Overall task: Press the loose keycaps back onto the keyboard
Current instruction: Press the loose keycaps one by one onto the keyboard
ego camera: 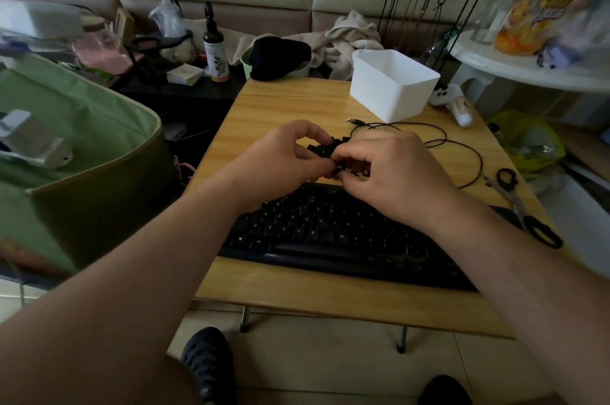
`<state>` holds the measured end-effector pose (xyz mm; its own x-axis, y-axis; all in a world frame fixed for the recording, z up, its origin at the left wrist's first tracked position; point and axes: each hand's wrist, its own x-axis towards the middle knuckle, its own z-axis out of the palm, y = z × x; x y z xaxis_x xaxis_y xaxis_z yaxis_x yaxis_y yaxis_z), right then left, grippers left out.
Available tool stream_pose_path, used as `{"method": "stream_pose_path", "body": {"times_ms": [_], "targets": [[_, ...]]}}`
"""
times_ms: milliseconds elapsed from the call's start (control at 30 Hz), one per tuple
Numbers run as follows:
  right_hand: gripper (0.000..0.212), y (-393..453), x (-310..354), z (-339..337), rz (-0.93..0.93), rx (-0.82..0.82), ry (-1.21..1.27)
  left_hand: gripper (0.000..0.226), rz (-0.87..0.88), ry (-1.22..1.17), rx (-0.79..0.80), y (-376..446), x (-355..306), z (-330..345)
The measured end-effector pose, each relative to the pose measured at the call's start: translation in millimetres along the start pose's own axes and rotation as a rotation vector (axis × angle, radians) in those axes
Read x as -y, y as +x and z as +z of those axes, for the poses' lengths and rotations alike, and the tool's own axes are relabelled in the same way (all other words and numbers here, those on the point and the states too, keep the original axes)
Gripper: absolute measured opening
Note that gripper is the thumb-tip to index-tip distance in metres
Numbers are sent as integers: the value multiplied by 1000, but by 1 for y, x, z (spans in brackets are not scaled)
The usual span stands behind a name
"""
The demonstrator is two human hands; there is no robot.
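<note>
Fingers (333, 166) of both hands are curling around one keycap (339, 168), pinching it above the keyboard (330, 233) on the counter (280, 107); loose keycaps (330, 144) are lying just behind. Advice: turn stem downward, align squarely over its socket, then press straight.
</note>
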<state>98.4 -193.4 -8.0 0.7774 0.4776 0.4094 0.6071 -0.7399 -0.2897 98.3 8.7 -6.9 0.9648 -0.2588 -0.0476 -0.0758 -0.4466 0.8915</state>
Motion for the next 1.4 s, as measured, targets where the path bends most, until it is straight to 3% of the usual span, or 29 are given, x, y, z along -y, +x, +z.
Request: {"method": "stream_pose_path", "body": {"times_ms": [167, 267, 467, 833, 1233, 1400], "targets": [[19, -15, -13, -41, 78, 114, -146, 31, 88, -74, 40, 4, -11, 35], [20, -33, -38, -75, 246, 102, -132, 33, 130, -91, 126, 9, -15, 62], [19, -91, -95, -109, 569, 227, -37, 33, 399, 451, 169, 9, -19, 105], [20, -120, -107, -87, 452, 381, -179, 41, 597, 811, 60, 12, -18, 167], [13, -121, -96, -76, 467, 332, -214, 44, 622, 843, 15, 14, -14, 172], [14, -121, -96, -80, 562, 324, -129, 42, 612, 848, 24, 14, -14, 173]]}}
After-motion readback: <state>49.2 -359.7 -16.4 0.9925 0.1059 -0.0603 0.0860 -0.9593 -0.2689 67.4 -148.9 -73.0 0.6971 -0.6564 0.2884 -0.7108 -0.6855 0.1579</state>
